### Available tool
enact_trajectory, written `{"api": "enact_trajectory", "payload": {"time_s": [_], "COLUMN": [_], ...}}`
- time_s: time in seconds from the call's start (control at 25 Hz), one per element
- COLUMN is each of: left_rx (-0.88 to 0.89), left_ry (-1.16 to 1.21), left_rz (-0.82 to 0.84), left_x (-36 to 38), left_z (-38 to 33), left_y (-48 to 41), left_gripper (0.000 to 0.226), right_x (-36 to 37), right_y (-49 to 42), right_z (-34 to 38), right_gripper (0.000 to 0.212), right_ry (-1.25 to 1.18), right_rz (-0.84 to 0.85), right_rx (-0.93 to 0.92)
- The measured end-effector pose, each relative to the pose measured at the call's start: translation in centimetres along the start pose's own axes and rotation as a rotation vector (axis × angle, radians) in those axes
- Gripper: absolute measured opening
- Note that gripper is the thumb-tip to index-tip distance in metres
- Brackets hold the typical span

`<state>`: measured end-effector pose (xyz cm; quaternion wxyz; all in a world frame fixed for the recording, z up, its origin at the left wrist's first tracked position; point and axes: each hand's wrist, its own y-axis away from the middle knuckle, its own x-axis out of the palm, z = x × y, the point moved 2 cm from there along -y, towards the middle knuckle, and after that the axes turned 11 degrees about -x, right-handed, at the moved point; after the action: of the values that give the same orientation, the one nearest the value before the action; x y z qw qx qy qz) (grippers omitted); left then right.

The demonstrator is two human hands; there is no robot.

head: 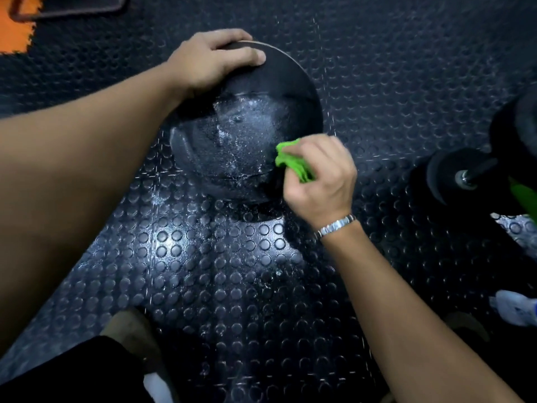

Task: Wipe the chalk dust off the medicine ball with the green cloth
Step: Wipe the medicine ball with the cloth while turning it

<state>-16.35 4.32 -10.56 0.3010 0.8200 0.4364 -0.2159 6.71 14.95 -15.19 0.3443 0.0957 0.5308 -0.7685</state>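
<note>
The studded rubber floor (232, 271) carries everything in view; no desk is present. The medicine ball (247, 135) is set on this floor, ahead of the person and slightly left of centre. As a sphere it has no long axis, so the direction of the wipe is governed only by where the dust lies.

The left hand (212, 62) is laid on the far upper-left part of the ball, fingers extended over the curve and holding nothing; it is judged to be steadying the ball. The right hand (319, 175) is placed at the near right flank, fingers curled round the bunched green cloth (290, 161), which protrudes toward the ball and appears to touch it.

The chalk dust (232, 132) is seen as a pale, speckled patch across the top and near face. It lies to the left of the cloth and slightly beyond it. The right hand is the nearer of the two, so a leftward sweep across the crown is called for. Most of the patch is judged not yet cleared.

A dumbbell (453, 175) is cut off by the right edge. A wristwatch (337, 225) is worn on the right wrist.

The underside and far side of the ball are hidden. The portion of cloth enclosed in the hand cannot be assessed, and the contact line is shaded.
</note>
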Motion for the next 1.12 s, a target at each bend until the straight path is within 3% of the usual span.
{"api": "enact_trajectory", "payload": {"time_s": [0.08, 0.28, 0.4, 0.52, 0.6, 0.72, 0.8, 0.92, 1.04, 1.12], "left_rx": [-0.011, 0.003, -0.014, -0.018, -0.015, 0.005, 0.011, -0.005, -0.019, -0.029], "left_ry": [0.015, -0.004, 0.003, -0.028, -0.046, -0.051, -0.066, -0.078, -0.103, -0.115], "left_rz": [0.008, -0.008, 0.003, -0.009, -0.019, 0.005, -0.010, -0.034, -0.029, -0.027], "left_x": [0.3, 0.2, 0.4, 0.3, 0.2, 0.5, 0.8, 0.6, 1.0, 1.2], "left_z": [0.0, 0.1, -0.3, -1.0, -1.1, -1.0, -1.5, -1.4, -1.9, -2.4], "left_y": [-0.1, -0.1, 0.2, 0.1, 0.5, 0.3, 0.2, 0.4, 1.0, 1.3], "left_gripper": [0.051, 0.058, 0.042, 0.035, 0.040, 0.039, 0.040, 0.062, 0.065, 0.062], "right_x": [0.7, 0.3, 0.9, 1.9, 0.8, 1.0, 1.5, 0.6, 0.4, 1.0], "right_y": [-1.3, 0.7, -1.0, 1.0, 1.9, -1.1, -1.9, -0.2, -3.1, -5.3], "right_z": [0.4, 1.8, 1.6, 3.6, 2.8, 1.9, 3.1, 3.0, 1.1, 1.7], "right_gripper": [0.023, 0.015, 0.018, 0.014, 0.013, 0.019, 0.018, 0.011, 0.015, 0.018], "right_ry": [-0.014, 0.049, 0.005, 0.024, 0.067, 0.040, 0.030, 0.059, 0.016, 0.004], "right_rz": [-0.059, 0.050, -0.034, 0.108, 0.103, -0.030, -0.001, 0.095, -0.026, -0.020], "right_rx": [0.092, -0.142, 0.027, -0.090, -0.134, -0.003, -0.009, -0.132, 0.055, 0.115]}}
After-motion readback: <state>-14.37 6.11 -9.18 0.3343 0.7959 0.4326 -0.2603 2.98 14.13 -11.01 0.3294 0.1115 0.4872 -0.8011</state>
